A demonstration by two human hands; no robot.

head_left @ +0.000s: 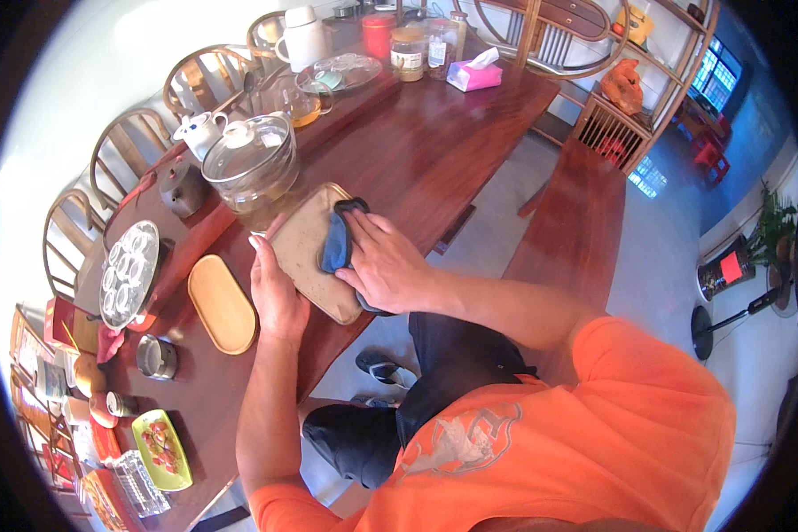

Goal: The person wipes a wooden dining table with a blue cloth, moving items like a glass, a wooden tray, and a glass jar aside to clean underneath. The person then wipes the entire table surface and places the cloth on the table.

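A shallow rectangular tan tray (pixel 299 246) is tilted above the near edge of a dark red wooden table (pixel 399 146). My left hand (pixel 276 286) grips it by its left edge, the thumb lying along the rim. Pressed flat on the tray's face is a blue and black cloth (pixel 336 243), held under the fingers of my right hand (pixel 382 256). Part of the cloth hangs past the tray's lower right edge. To the left of my left hand, an oval light-wood tray (pixel 222 304) lies on the table.
Beyond the tan tray stand a lidded glass pot (pixel 253 166), a dark teapot (pixel 183 188) and a white teapot (pixel 201 133). A round tray of small glass cups (pixel 130 274), a metal ashtray (pixel 156 357) and a green dish (pixel 161 450) are leftward. A wooden bench (pixel 565 226) runs at right.
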